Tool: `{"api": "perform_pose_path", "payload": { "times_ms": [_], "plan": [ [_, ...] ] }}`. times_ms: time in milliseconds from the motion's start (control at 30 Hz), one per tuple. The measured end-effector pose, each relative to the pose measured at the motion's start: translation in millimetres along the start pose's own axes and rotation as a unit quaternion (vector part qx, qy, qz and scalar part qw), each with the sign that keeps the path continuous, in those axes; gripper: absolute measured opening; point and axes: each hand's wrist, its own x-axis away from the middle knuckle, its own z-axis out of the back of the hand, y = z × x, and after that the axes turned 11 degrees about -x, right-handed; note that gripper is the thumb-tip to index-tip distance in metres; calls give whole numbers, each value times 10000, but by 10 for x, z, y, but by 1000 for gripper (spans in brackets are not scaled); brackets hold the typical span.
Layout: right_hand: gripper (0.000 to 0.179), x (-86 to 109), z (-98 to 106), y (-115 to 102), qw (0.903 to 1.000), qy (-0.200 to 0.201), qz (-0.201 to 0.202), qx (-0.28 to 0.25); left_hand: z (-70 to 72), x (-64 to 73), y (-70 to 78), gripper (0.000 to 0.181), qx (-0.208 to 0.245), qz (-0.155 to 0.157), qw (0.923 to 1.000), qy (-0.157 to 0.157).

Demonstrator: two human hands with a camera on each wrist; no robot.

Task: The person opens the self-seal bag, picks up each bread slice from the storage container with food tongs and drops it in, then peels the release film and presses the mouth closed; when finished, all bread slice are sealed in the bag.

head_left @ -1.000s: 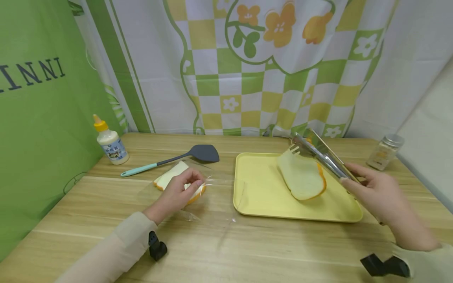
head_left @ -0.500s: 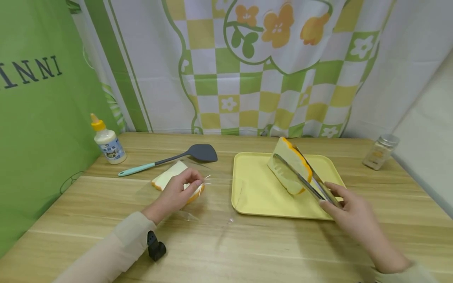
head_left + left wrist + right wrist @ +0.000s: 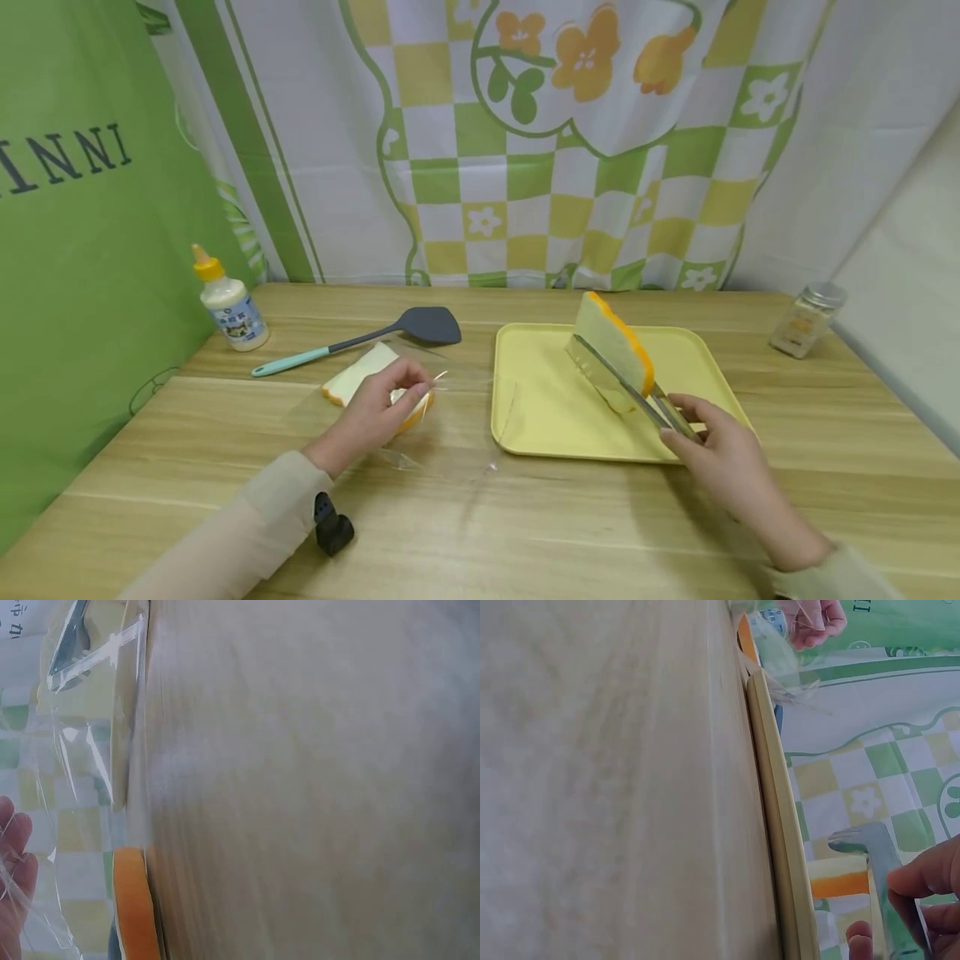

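One bottle (image 3: 236, 315) stands left of your left fingers; one spatula (image 3: 365, 337) lies beyond them. Your left hand (image 3: 375, 408) pinches one clear bag (image 3: 450, 417); bread (image 3: 363, 372) shows beneath, slices uncountable. To your right, one tray (image 3: 532, 408) lies under one tilted slice (image 3: 615, 337), clamped in one pair of tongs (image 3: 621, 381) that your right hand (image 3: 720, 454) grips. One jar (image 3: 808, 321) stands farther right.

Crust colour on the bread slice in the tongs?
Orange. The crust of that bread slice shows best in the head view.
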Motion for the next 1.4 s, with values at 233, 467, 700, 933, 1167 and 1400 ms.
{"api": "perform_pose_path", "payload": {
  "times_ms": [233,467,700,933,1167,1400],
  "plan": [
    [38,-43,26,23,9996,35,229,177,-9,-4,13,4,-167,-198,9994,215],
    [39,-28,172,-66,9993,-284,-25,-225,-11,-37,16,4,-367,-333,9981,377],
    [42,83,253,-162,9766,-1239,-532,-1675,-16,-66,36,2,-523,-403,9973,332],
    [39,195,177,-96,9149,-2578,-510,-3063,-50,-82,26,3,-532,-503,9959,534],
    [42,284,34,-90,8853,-2980,-951,-3440,-52,-78,46,2,-367,-517,9955,702],
    [45,360,-76,-55,8713,-3099,-1071,-3652,-81,-79,26,4,-300,-496,9956,731]
  ]
}}
